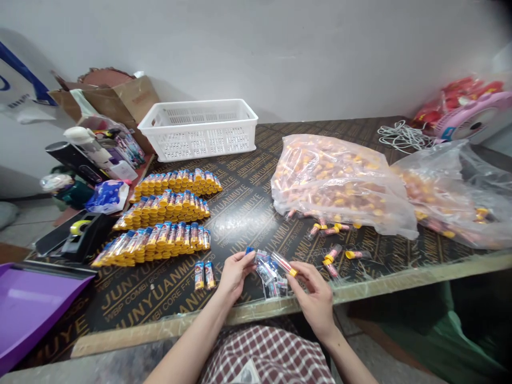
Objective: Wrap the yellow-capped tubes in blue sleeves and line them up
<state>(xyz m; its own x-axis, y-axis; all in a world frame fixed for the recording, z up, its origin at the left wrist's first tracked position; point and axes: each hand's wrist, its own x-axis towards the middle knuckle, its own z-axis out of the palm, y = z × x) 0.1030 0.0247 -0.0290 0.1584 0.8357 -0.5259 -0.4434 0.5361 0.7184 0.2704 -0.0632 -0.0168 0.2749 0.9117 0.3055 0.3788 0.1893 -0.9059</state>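
My right hand pinches the yellow end of a small clear tube with reddish contents. The tube points up and left, over a loose heap of small printed plastic sleeves near the table's front edge. At the heap's left side, my left hand is closed, with thumb and forefinger on a small blue piece, too small to make out fully. Two tubes with blue printed sleeves stand side by side left of my left hand. Unwrapped yellow-capped tubes lie scattered to the right.
Stacked rows of sleeved tubes fill the table's left part. Behind them stands a white plastic basket. Large clear bags of tubes lie at right, near a white cord and a pink fan. A tape dispenser and purple dustpan are left.
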